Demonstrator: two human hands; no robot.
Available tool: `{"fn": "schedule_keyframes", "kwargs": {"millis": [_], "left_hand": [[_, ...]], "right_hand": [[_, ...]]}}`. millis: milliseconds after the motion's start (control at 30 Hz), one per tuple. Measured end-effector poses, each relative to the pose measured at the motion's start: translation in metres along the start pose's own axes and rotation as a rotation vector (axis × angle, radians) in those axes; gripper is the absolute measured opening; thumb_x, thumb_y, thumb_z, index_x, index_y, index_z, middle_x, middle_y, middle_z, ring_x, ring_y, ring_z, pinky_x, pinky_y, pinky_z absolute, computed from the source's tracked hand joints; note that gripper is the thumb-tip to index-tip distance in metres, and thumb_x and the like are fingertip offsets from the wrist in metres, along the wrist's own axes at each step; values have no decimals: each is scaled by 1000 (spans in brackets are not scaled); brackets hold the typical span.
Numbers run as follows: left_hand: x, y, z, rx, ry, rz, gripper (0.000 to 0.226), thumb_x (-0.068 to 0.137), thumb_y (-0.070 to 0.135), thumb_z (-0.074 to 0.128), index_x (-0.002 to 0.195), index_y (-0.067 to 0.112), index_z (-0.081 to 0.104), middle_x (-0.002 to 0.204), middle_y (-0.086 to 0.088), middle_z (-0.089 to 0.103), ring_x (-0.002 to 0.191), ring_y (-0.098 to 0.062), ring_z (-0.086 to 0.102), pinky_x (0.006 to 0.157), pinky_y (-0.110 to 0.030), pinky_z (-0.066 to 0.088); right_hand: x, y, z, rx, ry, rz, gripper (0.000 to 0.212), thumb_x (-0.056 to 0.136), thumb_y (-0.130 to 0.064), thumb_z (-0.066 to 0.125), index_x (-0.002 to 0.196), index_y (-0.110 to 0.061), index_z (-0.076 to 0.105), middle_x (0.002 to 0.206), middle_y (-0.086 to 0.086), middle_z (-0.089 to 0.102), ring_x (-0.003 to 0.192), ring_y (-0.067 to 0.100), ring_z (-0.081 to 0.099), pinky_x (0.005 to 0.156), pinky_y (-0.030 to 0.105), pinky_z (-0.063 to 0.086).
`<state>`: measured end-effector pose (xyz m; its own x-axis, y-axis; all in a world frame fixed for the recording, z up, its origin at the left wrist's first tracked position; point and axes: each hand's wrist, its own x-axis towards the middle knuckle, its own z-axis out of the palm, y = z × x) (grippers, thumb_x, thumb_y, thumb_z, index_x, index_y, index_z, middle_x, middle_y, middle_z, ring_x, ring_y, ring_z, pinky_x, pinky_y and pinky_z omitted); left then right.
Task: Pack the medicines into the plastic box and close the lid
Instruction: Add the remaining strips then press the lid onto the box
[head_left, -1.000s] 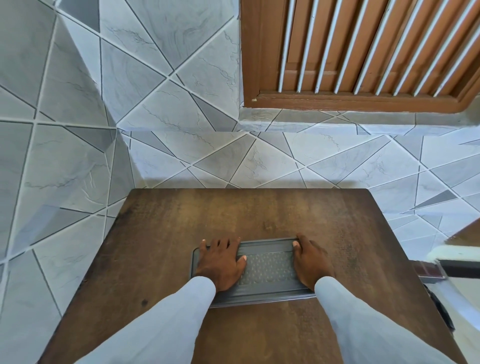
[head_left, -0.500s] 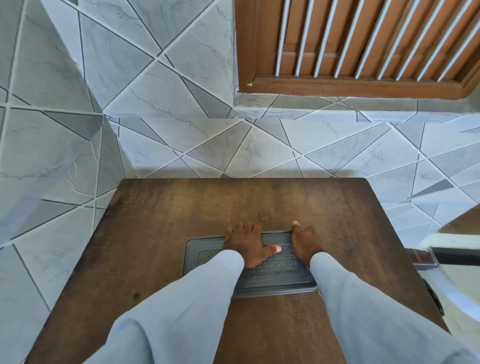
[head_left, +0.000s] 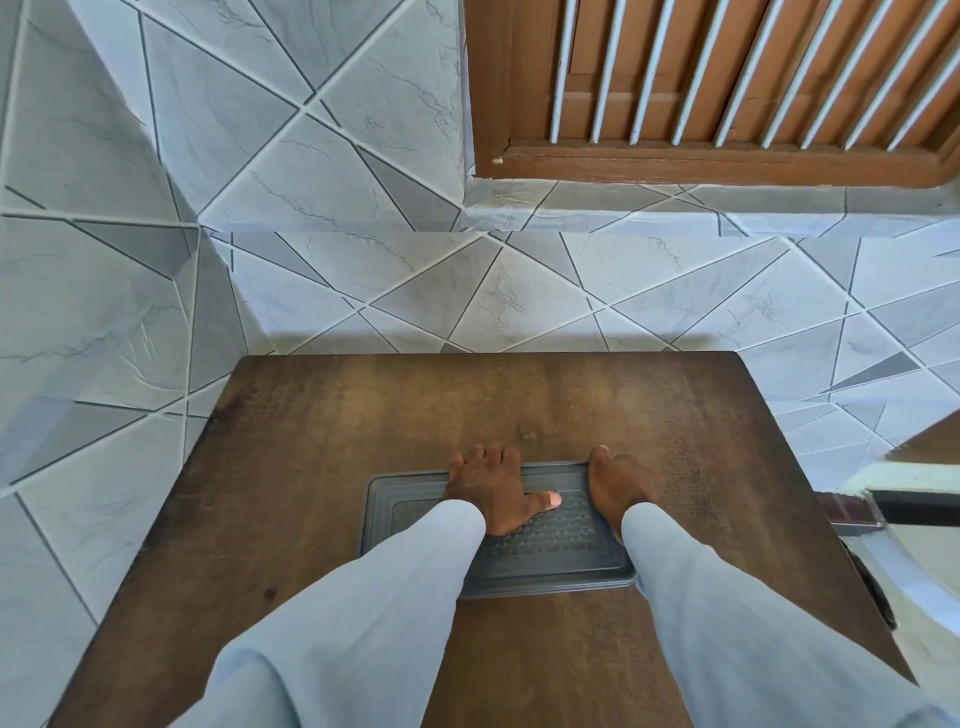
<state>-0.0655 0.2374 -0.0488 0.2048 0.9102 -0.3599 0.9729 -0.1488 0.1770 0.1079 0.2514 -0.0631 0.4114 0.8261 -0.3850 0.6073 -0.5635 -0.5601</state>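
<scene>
Both flat, the left hand (head_left: 491, 486) and right hand (head_left: 618, 486) should press evenly along the grey rectangular plastic lid (head_left: 545, 545) near the brown wooden table (head_left: 311, 467)'s front edge.

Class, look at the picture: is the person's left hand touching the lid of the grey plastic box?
Touching. The head view shows the left hand lying flat on the lid, fingers over its far edge, thumb pressed on its textured top.
</scene>
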Motion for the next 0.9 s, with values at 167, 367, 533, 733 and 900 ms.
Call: {"fn": "schedule_keyframes", "kwargs": {"millis": [167,367,533,733,900], "left_hand": [[1,1,-3,-19,-33,-14,87,81,80,36,139,16,37,147,-11,38,134,-35,34,110,-52,25],[-3,1,1,-23,-10,-5,82,83,78,34,140,19,34,147,-10,36,133,-35,33,109,-52,25],[-6,4,11,-45,30,-20,79,87,75,30,151,30,15,161,-9,14,148,-38,1,117,-60,0],[-17,11,21,-9,121,-56,74,91,72,18,153,36,-3,164,-8,-3,148,-36,-15,114,-61,-9],[-41,-1,37,-62,328,-44,61,98,57,20,153,31,11,163,-4,11,150,-30,-4,118,-56,1]], "right_hand": [[3,-2,0,-35,-8,-8,55,97,-36,29,115,5,61,123,30,59,113,44,55,96,42,41],[-3,-3,0,-29,29,-27,53,98,-38,29,115,2,59,122,29,59,110,44,55,93,42,41],[-21,11,-1,-44,28,-52,65,96,-59,22,115,-6,55,119,23,61,107,42,57,92,46,44],[-51,36,-5,-78,38,22,69,95,-62,20,117,-7,56,124,22,60,110,41,56,91,43,43],[-78,50,1,-61,91,132,78,89,-71,17,121,-11,57,124,20,60,110,40,57,92,47,45]]}}
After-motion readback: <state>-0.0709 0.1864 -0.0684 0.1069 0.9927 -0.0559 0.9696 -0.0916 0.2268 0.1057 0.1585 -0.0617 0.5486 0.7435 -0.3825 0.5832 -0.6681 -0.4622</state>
